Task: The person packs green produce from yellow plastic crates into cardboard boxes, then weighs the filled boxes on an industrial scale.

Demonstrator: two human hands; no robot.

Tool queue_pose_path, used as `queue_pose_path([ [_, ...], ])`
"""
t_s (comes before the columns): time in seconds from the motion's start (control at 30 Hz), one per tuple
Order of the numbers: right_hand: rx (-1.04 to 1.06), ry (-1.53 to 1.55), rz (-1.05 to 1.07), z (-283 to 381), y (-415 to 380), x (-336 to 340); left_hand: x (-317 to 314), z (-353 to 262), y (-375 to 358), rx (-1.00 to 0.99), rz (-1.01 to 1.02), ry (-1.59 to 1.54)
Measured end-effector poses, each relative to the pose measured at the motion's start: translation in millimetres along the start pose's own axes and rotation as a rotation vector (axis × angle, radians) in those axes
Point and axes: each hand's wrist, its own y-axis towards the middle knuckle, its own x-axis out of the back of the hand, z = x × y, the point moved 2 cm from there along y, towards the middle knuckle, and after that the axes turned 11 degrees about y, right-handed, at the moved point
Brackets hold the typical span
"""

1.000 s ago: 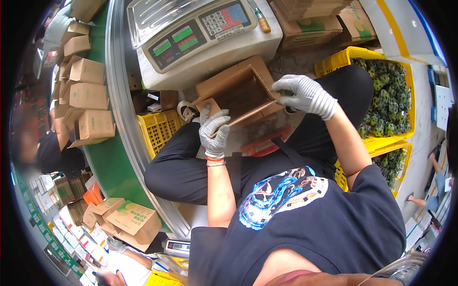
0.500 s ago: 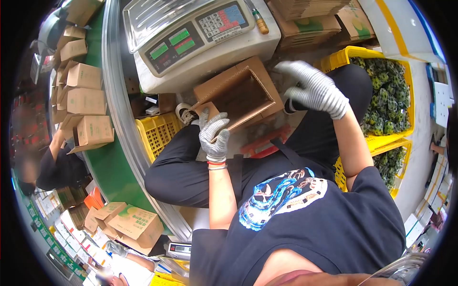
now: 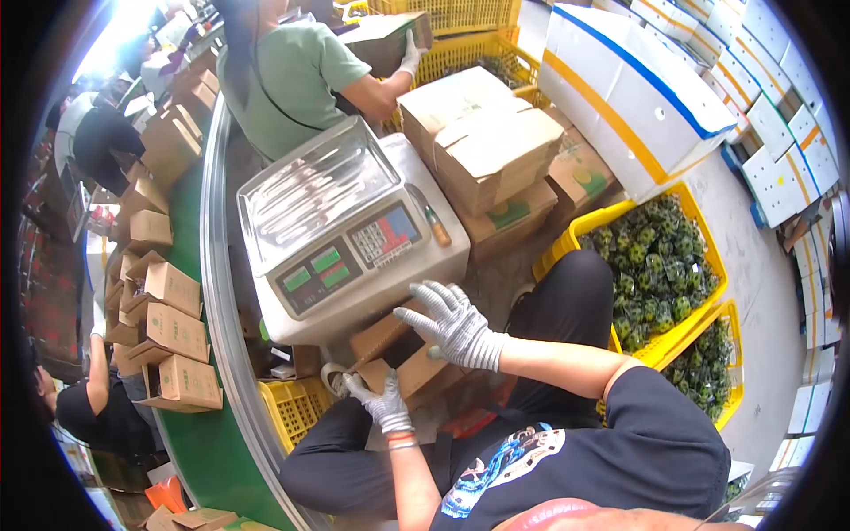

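Note:
An open cardboard box (image 3: 428, 375) stands between my legs, in front of the scale's stand and partly hidden by my hands. My left hand (image 3: 384, 409), in a striped grey-white glove, is closed on a flap at the box's near left side. Above the box's right side is my right hand (image 3: 459, 329), gloved alike, its fingers spread and nothing held in them. A digital scale (image 3: 323, 208) with a bare metal pan sits just beyond. On its stand, to the right of the scale, lies a small tool with a wooden handle (image 3: 439, 232).
Yellow crates (image 3: 719, 265) of dark green wrapped produce stand at right. Flattened cartons (image 3: 487, 133) are stacked behind the scale. A green conveyor (image 3: 190, 442) runs along the left, with open boxes (image 3: 173, 327) beyond. A person in a green shirt (image 3: 297, 80) works ahead; others are at left.
My view has tilted up, bringing the person in green and the carton stack into sight. My right hand has moved left from beside the box to over it. My left hand stays at the flap.

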Motion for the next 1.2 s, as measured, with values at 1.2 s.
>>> queue_pose_path([
  [1.2, -0.352, 0.138, -1.013, -75.7, -215.1, 148.8, -37.5, -172.1, 2.1, -0.790, 0.729, 0.879],
])
